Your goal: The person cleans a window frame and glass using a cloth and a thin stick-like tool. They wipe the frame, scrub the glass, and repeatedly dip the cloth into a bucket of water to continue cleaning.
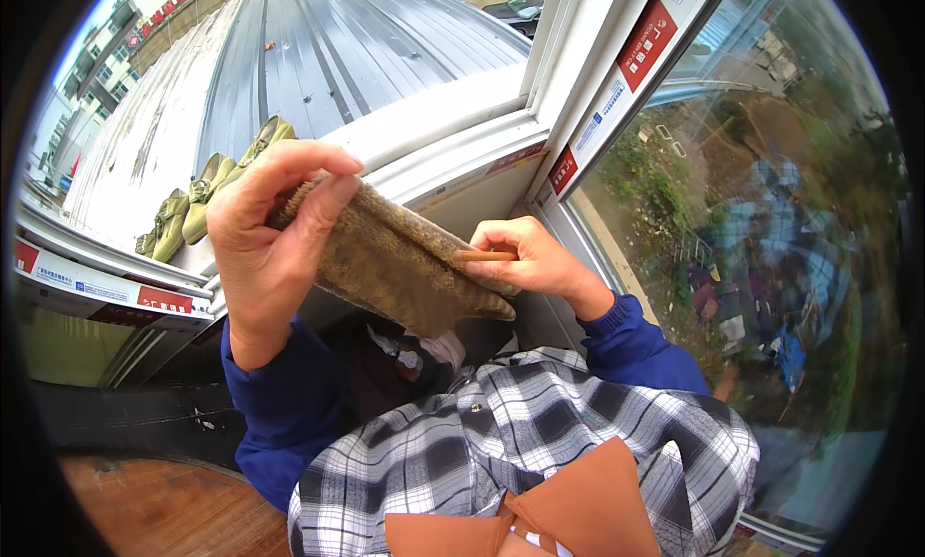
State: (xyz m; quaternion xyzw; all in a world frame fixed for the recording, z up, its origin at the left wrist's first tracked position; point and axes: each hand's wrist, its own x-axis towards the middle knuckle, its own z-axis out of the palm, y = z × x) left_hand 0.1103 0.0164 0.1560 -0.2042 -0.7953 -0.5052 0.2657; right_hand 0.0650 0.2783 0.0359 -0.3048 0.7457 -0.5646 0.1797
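My left hand pinches the upper left end of a brown, fuzzy textile piece, perhaps a folded cloth or a pad, between thumb and fingers. The piece slants down to the right in front of my body, with a crease along its upper side. On its right part, my right hand holds a thin, light brown stick, whose left tip meets the fuzzy surface. Whether the right fingers also grip the fabric is not clear.
Green canvas shoes stand on the outer sill beyond my left hand. A white window frame runs ahead, with a metal roof outside. A glass pane closes the right side. Wooden flooring shows at lower left.
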